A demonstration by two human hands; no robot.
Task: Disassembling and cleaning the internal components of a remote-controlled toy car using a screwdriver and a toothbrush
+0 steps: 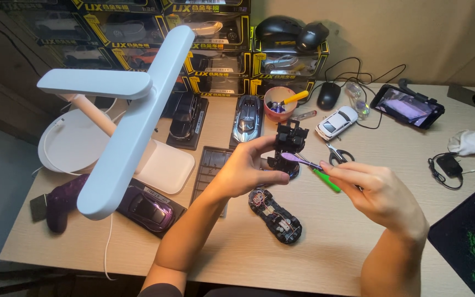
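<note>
- Right hand [377, 190]: nearest the viewer; fingers pinched narrow round a slim green-handled tool [325, 180]; its purple tip touches the part held opposite.
- Left hand [248, 168]: raised above the table [336, 253]; thumb and fingers closed on a black model-car part [290, 144], held upright.
- Step in hand, as judged: prying or picking at the part during dismantling of a model car; what follows seems to call for a steady grip and light pressure at the tip.
- Black chassis [276, 214] with exposed wiring: flat on the table, just below the left hand.
- Small scissors [336, 157]: on the table beyond the right hand.
- White desk lamp [127, 115]: to the left; purple model car [149, 206] beneath it.
- Pink cup [279, 104] of tools; white model car [336, 122]; phone [408, 105]: further back.
</note>
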